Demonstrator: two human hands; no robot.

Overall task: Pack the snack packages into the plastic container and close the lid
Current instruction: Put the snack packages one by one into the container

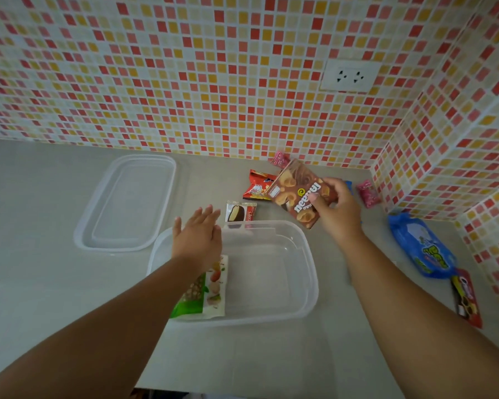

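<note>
A clear plastic container (306, 272) stands open on the grey counter, with a green and white snack bag (211, 292) lying in its left end. My left hand (198, 237) hovers flat and open over the container's far left rim. My right hand (336, 208) holds a brown biscuit box (297, 191) in the air just beyond the container's far right corner. The clear lid (127, 203) lies upside down to the left. On the counter lie a small chocolate pie pack (241, 212), a red pack (257, 185), two pink packs (368, 194) (280, 159), a blue bag (421, 246) and a red bar (467, 298).
A mosaic-tiled wall (213, 82) runs behind the counter and turns forward at the right, forming a corner. A white double socket (347, 76) sits on the back wall. The counter's front edge (271, 388) is near the bottom of the view.
</note>
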